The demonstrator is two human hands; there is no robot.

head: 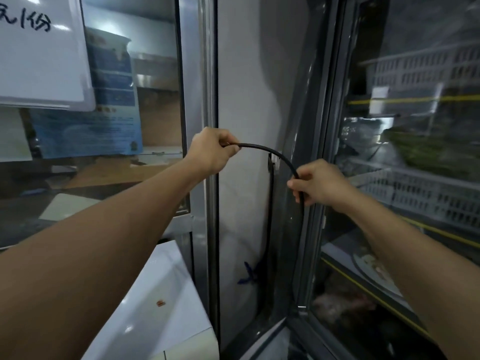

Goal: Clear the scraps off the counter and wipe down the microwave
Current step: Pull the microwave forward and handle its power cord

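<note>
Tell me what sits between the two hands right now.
In the head view, a black cable arcs from the left hand to the right hand, both pinching it. Behind its span are a white wall clip and the grey wall panel.

A commercial kitchen or food shop: a glass-door fridge holds white plastic crates, greens and a plate of food. A handwritten sign and a blue poster hang on the glass partition.
</note>
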